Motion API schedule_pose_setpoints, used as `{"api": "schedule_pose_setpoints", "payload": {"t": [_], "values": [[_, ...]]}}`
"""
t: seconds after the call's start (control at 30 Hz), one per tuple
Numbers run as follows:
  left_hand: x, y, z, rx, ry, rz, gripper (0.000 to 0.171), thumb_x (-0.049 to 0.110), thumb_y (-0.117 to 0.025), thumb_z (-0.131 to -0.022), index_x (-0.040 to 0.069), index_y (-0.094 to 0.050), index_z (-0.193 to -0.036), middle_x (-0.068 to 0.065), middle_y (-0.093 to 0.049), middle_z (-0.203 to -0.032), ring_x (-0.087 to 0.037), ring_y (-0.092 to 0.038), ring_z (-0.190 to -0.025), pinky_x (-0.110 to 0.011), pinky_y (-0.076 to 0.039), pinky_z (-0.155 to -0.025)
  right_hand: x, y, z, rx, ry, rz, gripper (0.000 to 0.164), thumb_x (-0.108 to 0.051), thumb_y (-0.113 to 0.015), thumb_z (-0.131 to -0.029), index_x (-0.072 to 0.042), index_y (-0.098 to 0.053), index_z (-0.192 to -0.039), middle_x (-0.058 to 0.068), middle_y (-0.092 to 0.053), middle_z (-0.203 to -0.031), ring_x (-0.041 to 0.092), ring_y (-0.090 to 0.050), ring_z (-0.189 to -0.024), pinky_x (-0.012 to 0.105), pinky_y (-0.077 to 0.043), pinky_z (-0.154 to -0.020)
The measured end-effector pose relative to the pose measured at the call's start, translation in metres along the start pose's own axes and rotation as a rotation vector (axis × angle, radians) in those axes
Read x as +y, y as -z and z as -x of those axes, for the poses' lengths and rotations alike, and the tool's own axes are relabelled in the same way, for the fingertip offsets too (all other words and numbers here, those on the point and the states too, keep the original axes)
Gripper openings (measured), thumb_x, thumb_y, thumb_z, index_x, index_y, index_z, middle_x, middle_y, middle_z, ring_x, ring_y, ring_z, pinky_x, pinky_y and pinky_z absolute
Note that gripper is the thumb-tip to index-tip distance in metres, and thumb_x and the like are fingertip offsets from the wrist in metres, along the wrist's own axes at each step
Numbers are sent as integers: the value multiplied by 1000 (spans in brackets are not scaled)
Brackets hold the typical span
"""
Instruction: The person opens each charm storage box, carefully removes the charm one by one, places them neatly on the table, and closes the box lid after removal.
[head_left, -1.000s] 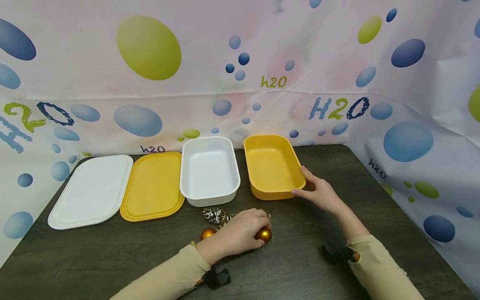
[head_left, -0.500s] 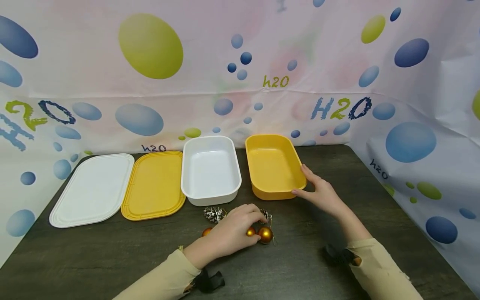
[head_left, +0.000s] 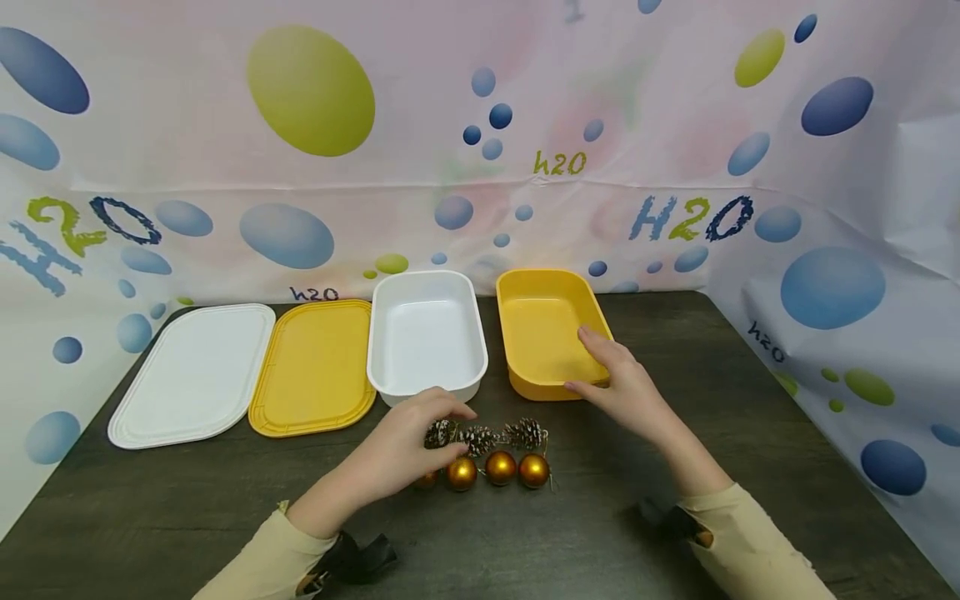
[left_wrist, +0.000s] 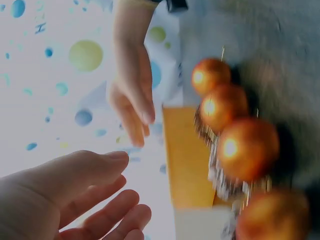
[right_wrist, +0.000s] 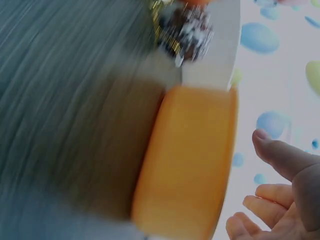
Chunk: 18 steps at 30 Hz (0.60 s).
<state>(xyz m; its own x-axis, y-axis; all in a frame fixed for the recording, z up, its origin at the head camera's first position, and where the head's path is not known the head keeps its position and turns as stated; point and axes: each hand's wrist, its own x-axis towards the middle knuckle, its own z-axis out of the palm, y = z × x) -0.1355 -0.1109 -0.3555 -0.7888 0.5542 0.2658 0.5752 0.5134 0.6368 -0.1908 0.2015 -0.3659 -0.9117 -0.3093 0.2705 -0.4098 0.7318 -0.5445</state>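
My left hand (head_left: 386, 462), fingers loosely bent and apart from the thumb, hovers at the left end of a row of shiny gold baubles (head_left: 500, 468). It holds nothing and partly covers the leftmost bauble. Behind the baubles lie snow-tipped pine cones (head_left: 480, 440), the left one partly hidden by the fingers. My right hand (head_left: 630, 392) hovers over the near right corner of a yellow container (head_left: 547, 325), thumb and fingers spread. In the right wrist view, these fingers (right_wrist: 267, 210) appear apart from the yellow container's wall (right_wrist: 187, 160).
A white container (head_left: 423, 333) stands left of the yellow one. Further left, a yellow lid (head_left: 315, 367) and a white lid (head_left: 198, 375) lie flat on the dark wooden table (head_left: 525, 550). A patterned sheet (head_left: 420, 117) rises behind and at the sides.
My left hand has moved left, away from the right-hand baubles, uncovering them and the pine cones. My right hand has come off the yellow container's rim and shifted slightly left over it.
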Motion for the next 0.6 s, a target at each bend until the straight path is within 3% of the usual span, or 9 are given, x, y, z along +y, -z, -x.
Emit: {"api": "schedule_pose_setpoints", "payload": {"t": [0.1, 0.3, 0.6], "values": [[-8, 16, 12, 65, 35, 2, 31, 9, -76, -81, 12, -67, -110, 2, -63, -106, -19, -60, -98, -40, -51, -85, -16, -7, -3, 11, 56, -42, 73, -17, -76, -83, 2, -39, -143, 18, -40, -145, 38, -41, -129, 52, -36, -102], [-32, 45, 38, 186, 121, -80, 28, 9, -77, -81, 14, -68, -106, 6, -63, -100, -13, -60, -88, -35, -53, -76, -44, -25, -14, -12, 106, -244, 66, -8, -75, -82, 5, -45, -139, 21, -47, -139, 33, -54, -119, 35, -51, -86], [-69, 88, 77, 293, 292, -205, 28, 8, -75, -82, 4, -67, -108, -8, -64, -100, -20, -58, -83, -24, -51, -65, -60, -51, -25, -14, 120, -273, 60, -12, -78, -80, 4, -54, -132, 23, -59, -124, 30, -60, -111, 29, -52, -84]]}}
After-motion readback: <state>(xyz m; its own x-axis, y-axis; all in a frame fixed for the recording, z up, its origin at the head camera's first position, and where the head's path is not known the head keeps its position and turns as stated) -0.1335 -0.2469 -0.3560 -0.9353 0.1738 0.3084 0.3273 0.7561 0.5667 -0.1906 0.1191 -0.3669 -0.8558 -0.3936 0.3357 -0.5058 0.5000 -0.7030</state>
